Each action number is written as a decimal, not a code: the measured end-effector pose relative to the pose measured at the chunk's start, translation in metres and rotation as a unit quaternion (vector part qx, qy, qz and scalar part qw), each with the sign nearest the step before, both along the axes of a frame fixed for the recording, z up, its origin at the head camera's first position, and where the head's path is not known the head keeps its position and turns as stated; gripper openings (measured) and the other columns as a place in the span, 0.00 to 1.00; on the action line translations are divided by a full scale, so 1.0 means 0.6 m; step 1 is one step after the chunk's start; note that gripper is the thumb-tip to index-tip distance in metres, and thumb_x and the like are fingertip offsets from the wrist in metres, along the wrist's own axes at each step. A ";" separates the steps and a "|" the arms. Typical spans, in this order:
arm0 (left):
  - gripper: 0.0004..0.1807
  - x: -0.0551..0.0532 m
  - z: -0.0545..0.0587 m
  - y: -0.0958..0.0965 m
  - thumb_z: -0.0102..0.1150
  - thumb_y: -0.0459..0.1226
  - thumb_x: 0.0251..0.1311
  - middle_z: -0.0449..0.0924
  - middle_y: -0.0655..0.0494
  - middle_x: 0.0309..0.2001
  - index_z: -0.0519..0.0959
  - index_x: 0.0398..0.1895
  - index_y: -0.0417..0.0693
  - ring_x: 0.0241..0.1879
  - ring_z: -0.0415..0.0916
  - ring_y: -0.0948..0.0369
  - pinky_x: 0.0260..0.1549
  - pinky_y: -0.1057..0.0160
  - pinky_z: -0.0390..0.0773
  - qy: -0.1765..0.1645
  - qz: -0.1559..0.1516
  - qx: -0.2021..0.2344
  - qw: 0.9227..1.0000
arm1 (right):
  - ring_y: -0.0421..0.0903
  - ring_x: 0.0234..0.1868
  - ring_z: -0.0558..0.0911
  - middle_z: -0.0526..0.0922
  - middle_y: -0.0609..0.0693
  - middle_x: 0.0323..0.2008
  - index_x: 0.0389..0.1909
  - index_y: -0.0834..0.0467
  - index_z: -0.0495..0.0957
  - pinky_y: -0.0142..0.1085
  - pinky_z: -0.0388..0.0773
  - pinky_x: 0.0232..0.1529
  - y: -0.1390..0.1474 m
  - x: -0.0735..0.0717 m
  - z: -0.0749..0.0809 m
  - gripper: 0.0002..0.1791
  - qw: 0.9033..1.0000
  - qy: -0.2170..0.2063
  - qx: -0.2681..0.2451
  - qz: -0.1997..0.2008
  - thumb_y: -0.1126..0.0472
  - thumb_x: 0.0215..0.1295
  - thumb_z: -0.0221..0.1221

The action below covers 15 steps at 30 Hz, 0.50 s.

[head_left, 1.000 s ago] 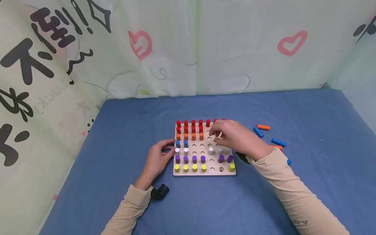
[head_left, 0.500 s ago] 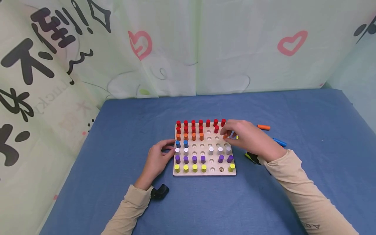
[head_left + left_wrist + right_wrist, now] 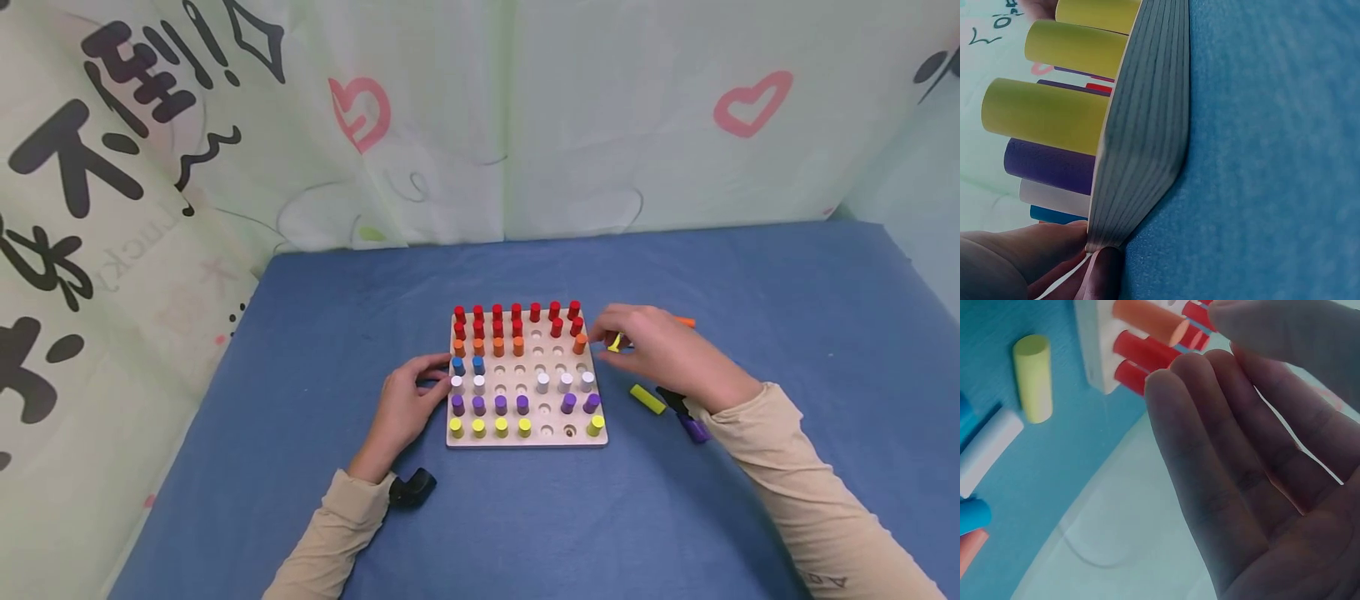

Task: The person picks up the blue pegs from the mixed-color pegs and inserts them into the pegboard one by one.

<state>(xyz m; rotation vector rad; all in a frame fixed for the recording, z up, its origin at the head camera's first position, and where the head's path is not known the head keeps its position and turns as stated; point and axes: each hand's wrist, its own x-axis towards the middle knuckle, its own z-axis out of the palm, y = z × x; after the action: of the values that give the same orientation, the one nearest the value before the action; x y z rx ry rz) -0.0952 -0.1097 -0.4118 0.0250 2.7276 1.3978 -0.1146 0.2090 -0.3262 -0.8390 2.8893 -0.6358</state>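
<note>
A pale wooden pegboard (image 3: pixel 487 442) lies on the cloth, with rows of red, orange, blue, white, purple and yellow pegs standing in it. My left hand (image 3: pixel 401 408) holds the board by its left edge; in the left wrist view, fingertips pinch near the corner of the board's layered side (image 3: pixel 1144 112). Just off the right edge hovers my right hand (image 3: pixel 671 354), fingers extended and thumb apart, nothing between them. Nearest to it stands an orange peg (image 3: pixel 581 343) at the right end of the third row, seen from the side in the right wrist view (image 3: pixel 1150 322).
Right of the board lie loose pegs: a yellow one (image 3: pixel 647 398), a purple one (image 3: pixel 695 429) and an orange one (image 3: pixel 685 322) partly behind the hand. The right wrist view adds a white peg (image 3: pixel 988 453) and a blue one (image 3: pixel 972 515). Bare holes (image 3: pixel 544 409) show mid-board.
My right hand has moved right, off the board. The orange peg it held half a second ago now stands in the third row's right end, released. My left hand stays at the edge.
</note>
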 end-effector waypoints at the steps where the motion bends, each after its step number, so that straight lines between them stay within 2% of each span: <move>1: 0.20 -0.001 -0.001 0.000 0.63 0.34 0.65 0.82 0.49 0.53 0.79 0.60 0.46 0.48 0.81 0.57 0.47 0.57 0.84 0.001 -0.001 0.001 1.000 | 0.48 0.38 0.82 0.84 0.53 0.39 0.40 0.61 0.84 0.45 0.83 0.41 0.003 0.000 -0.001 0.12 1.000 -0.002 -0.002 0.000 0.71 0.55 0.69; 7: 0.21 -0.002 -0.003 -0.001 0.64 0.34 0.64 0.82 0.49 0.52 0.79 0.61 0.46 0.49 0.81 0.57 0.47 0.57 0.84 0.004 -0.004 0.005 1.000 | 0.48 0.38 0.83 0.84 0.53 0.39 0.40 0.61 0.84 0.45 0.83 0.43 0.022 0.002 -0.010 0.12 1.000 -0.010 -0.010 0.001 0.74 0.55 0.67; 15: 0.20 -0.001 -0.004 -0.002 0.63 0.33 0.64 0.82 0.48 0.53 0.79 0.60 0.45 0.49 0.80 0.56 0.47 0.57 0.84 0.006 -0.006 0.001 1.000 | 0.46 0.37 0.82 0.84 0.51 0.37 0.39 0.61 0.83 0.45 0.82 0.41 0.042 0.000 -0.021 0.11 1.000 -0.002 0.016 -0.011 0.71 0.54 0.69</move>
<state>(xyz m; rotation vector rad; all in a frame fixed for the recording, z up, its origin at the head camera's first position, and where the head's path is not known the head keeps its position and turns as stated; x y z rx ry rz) -0.0958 -0.1108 -0.4140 0.0494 2.7312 1.4032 -0.1144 0.2340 -0.3388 -0.8016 2.9008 -0.5922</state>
